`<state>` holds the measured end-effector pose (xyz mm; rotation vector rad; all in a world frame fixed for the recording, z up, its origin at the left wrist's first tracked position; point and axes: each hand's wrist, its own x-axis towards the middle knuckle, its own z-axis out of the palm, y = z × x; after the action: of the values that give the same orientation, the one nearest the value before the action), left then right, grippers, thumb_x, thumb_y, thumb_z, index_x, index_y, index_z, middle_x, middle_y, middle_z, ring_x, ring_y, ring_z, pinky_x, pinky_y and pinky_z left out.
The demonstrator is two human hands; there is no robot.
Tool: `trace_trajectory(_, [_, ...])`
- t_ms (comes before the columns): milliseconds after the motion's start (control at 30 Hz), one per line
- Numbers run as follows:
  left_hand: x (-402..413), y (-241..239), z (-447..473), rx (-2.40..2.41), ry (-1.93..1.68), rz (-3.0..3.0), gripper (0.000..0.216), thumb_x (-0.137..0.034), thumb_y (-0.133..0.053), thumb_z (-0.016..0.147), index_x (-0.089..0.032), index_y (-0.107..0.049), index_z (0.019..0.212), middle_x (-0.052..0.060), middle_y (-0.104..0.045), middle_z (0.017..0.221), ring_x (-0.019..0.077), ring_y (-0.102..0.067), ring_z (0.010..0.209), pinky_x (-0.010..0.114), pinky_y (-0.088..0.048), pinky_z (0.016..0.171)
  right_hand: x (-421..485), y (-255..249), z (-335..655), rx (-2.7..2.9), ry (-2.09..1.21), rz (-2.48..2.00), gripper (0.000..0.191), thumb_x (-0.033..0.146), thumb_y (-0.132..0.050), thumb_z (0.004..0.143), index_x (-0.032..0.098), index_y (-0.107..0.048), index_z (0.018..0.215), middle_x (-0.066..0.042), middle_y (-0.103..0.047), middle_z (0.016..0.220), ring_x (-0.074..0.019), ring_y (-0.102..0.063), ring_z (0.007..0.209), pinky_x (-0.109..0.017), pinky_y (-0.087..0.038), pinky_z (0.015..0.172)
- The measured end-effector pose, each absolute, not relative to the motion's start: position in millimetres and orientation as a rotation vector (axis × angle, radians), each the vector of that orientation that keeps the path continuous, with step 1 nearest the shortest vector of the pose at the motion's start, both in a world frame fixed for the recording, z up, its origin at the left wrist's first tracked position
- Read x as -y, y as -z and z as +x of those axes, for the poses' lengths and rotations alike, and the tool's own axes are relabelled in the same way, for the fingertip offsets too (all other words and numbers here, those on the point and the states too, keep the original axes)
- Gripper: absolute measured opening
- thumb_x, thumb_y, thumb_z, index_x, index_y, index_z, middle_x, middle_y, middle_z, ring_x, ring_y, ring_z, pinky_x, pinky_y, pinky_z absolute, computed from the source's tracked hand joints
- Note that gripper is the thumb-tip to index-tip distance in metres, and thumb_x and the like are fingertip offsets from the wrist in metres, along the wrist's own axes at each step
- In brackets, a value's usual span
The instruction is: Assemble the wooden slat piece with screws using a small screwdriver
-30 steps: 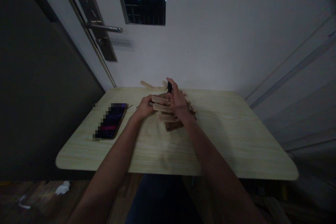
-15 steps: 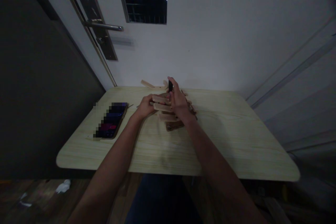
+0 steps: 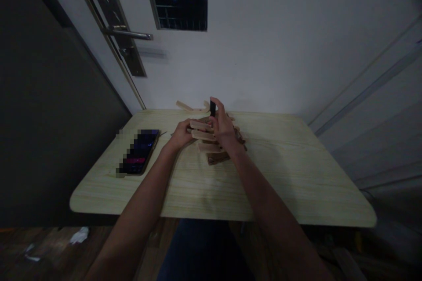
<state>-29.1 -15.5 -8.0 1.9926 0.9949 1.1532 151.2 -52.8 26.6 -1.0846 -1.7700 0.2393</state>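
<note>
Our left hand [image 3: 180, 135] is curled around the left ends of the upper wooden blocks [image 3: 201, 130] in a small stack, fingers closed on them. The stack [image 3: 214, 149] sits near the far middle of the pale tabletop [image 3: 280, 175], with more loose blocks [image 3: 189, 107] lying just behind it by the wall. Our right hand [image 3: 224, 128] presses against the stack's right side, and its thumb and forefinger pinch a small dark object [image 3: 212, 108] held upright above the blocks; we cannot tell what that object is.

We judge the blocks to be light, stiff and smooth, so they will slide on one another if pushed unevenly. They look best taken by their short ends or long flat sides, with both hands steadying the pile so it does not tip.

At the left of the tabletop, well apart from the stack, lies a phone [image 3: 138, 157] with its screen lit. No brand, label or writing can be read anywhere; the room is dim.
</note>
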Motion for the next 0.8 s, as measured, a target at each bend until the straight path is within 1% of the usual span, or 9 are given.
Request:
trace_trajectory(100, [17.4,5.9,-28.2,-1.007,-1.145,1.995,0.032,-0.037,-0.075,0.067,-0.014,-0.073,0.089,0.009,-0.073,0.095,0.0224,-0.068,0.087,0.035,-0.053,0.082,50.9,-24.6,150.5,1.772,-0.208,-1.107,0.051,0.02,-0.038,0.095,0.023,-0.032,0.145,-0.008,-0.053,0.141,-0.0216,-0.059,0.117,-0.04,-0.05,0.103])
trace_trajectory(200, [18.3,5.2,-27.4,-1.0,-1.144,1.991,0.032,-0.036,-0.076,0.067,-0.014,-0.073,0.09,0.008,-0.073,0.095,0.022,-0.068,0.087,0.035,-0.053,0.083,49.3,-21.6,150.5,1.767,-0.192,-1.066,0.048,0.025,-0.03,0.1,0.025,-0.028,0.148,-0.006,-0.049,0.145,-0.02,-0.054,0.126,-0.039,-0.046,0.108])
trace_trajectory(233, [18.5,5.1,-27.2,-1.0,-1.144,1.987,0.032,-0.036,-0.076,0.067,-0.014,-0.073,0.09,0.008,-0.073,0.094,0.0221,-0.068,0.086,0.035,-0.053,0.082,49.2,-20.9,150.7,1.766,-0.193,-1.05,0.048,0.025,-0.028,0.1,0.025,-0.028,0.148,-0.006,-0.048,0.146,-0.0193,-0.054,0.126,-0.038,-0.045,0.108])
trace_trajectory(367, [19.2,4.8,-26.9,-1.004,-1.152,1.967,0.034,-0.038,-0.077,0.067,-0.015,-0.072,0.092,0.007,-0.074,0.094,0.0218,-0.068,0.086,0.034,-0.053,0.08,50.7,-21.3,151.7,1.747,-0.24,-1.062,0.047,0.024,-0.03,0.099,0.023,-0.031,0.146,-0.007,-0.056,0.137,-0.0196,-0.064,0.107,-0.038,-0.052,0.099])
trace_trajectory(433, [19.5,4.6,-26.8,-0.995,-1.152,1.963,0.034,-0.038,-0.076,0.067,-0.015,-0.072,0.091,0.007,-0.074,0.094,0.0216,-0.068,0.086,0.032,-0.053,0.079,51.6,-23.1,151.9,1.739,-0.261,-1.079,0.048,0.022,-0.032,0.098,0.022,-0.032,0.146,-0.008,-0.056,0.137,-0.0193,-0.065,0.103,-0.037,-0.054,0.096])
trace_trajectory(500, [19.5,4.9,-26.7,-0.993,-1.147,1.959,0.034,-0.038,-0.076,0.067,-0.014,-0.073,0.09,0.007,-0.074,0.093,0.0215,-0.068,0.085,0.031,-0.052,0.077,51.8,-24.6,151.6,1.742,-0.253,-1.082,0.05,0.02,-0.034,0.096,0.023,-0.031,0.146,-0.008,-0.052,0.143,-0.0189,-0.062,0.112,-0.037,-0.052,0.099])
trace_trajectory(600, [19.3,5.4,-26.3,-1.007,-1.149,1.94,0.034,-0.039,-0.076,0.065,-0.014,-0.072,0.088,0.007,-0.074,0.091,0.0215,-0.067,0.083,0.031,-0.052,0.076,50.0,-24.3,150.9,1.766,-0.2,-1.072,0.054,0.018,-0.037,0.094,0.024,-0.028,0.147,-0.006,-0.045,0.149,-0.0193,-0.052,0.129,-0.04,-0.045,0.109])
trace_trajectory(700, [19.7,4.4,-25.8,-1.019,-1.153,1.934,0.032,-0.038,-0.076,0.062,-0.014,-0.072,0.083,0.007,-0.074,0.092,0.0223,-0.067,0.085,0.032,-0.052,0.079,47.9,-21.7,150.4,1.786,-0.151,-1.051,0.056,0.019,-0.037,0.094,0.024,-0.026,0.149,-0.006,-0.045,0.15,-0.021,-0.05,0.132,-0.044,-0.043,0.111])
trace_trajectory(800, [20.8,2.5,-25.4,-1.025,-1.143,1.94,0.033,-0.036,-0.077,0.061,-0.014,-0.073,0.085,0.007,-0.074,0.094,0.0227,-0.067,0.087,0.033,-0.052,0.082,48.9,-20.8,150.6,1.782,-0.145,-1.028,0.053,0.021,-0.032,0.097,0.022,-0.025,0.15,-0.007,-0.043,0.151,-0.0212,-0.051,0.13,-0.042,-0.046,0.108])
